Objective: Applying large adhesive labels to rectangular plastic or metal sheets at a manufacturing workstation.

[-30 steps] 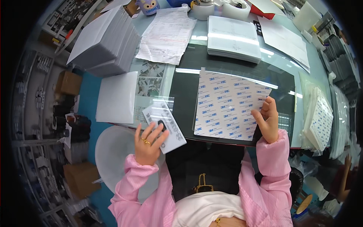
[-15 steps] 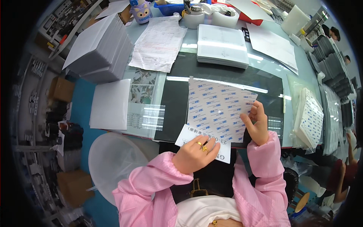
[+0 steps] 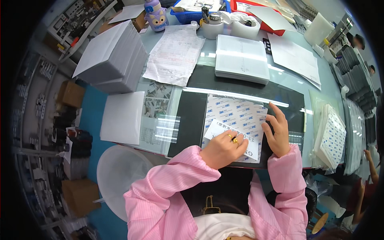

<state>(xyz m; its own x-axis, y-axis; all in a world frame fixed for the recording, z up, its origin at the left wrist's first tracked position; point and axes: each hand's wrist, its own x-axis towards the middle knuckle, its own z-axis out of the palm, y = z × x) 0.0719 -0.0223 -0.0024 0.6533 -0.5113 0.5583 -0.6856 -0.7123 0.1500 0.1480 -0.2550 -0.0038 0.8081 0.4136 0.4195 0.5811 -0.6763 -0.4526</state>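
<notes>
White label now over the sheet

My left hand (image 3: pixel 224 149) moved the label (image 3: pixel 231 138) from the surface's left onto the adhesive sheet (image 3: pixel 238 116), grip closed; right hand (image 3: pixel 277 134) open, steadying.

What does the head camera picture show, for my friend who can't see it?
A person in pink sleeves presses a small white label with the left hand onto a white printed sheet on a dark mat, the right hand steadying the sheet's edge. Paper stacks surround them.
</notes>
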